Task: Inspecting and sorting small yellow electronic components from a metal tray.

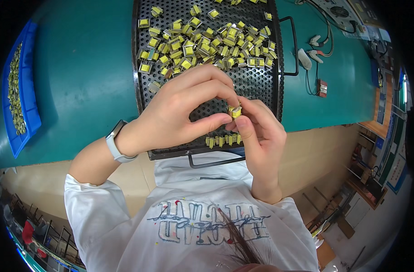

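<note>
Between my fingertips is one small transformer [235, 111] with yellow tape and a metal core. My left hand [188, 102], with a grey band on its wrist, pinches it from the left. My right hand [261, 129] grips it from the right with thumb and fingers. Both hands are over the near part of a black perforated metal tray [170, 141]. Below them, along the tray's near edge, stands a row of several transformers [222, 140], partly hidden by my right hand. A loose heap of similar transformers [202, 43] covers the tray's far half.
The tray has wire handles at its right side [296, 45] and near edge. A blue bin [31, 106] full of small parts stands at the left of the green table [89, 59]. On the right lie cables with clips [316, 54] and a small red-and-white block [322, 88].
</note>
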`<act>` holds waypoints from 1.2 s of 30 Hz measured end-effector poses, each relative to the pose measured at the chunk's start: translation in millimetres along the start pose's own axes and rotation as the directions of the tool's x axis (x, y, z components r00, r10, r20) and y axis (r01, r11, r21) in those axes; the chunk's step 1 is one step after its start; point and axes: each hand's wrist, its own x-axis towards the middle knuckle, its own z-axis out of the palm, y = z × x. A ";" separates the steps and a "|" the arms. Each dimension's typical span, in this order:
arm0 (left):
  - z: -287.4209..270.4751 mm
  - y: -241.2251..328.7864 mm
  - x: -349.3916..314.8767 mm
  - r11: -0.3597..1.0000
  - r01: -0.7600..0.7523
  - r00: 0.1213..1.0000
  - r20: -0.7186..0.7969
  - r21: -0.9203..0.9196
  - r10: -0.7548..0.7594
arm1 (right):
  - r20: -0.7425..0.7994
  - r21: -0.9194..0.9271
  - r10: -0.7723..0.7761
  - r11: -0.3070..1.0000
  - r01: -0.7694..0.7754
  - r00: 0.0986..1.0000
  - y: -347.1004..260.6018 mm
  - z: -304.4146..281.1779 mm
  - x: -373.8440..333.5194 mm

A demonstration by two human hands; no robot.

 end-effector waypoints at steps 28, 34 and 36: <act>2.3 -1.9 -1.4 0.999 0.016 1.000 0.006 -0.041 -0.016 | -0.005 0.216 0.182 0.960 -0.176 0.983 -7.5 -0.9 -0.9; 3.0 -2.0 -1.6 0.999 0.021 1.000 0.000 -0.040 -0.022 | -0.015 0.235 0.182 0.956 -0.173 0.983 -6.1 -0.3 -1.4; 2.8 -1.8 -2.0 0.999 0.016 1.000 -0.001 -0.036 -0.016 | -0.013 0.236 0.177 0.957 -0.169 0.984 -5.2 -0.2 -1.8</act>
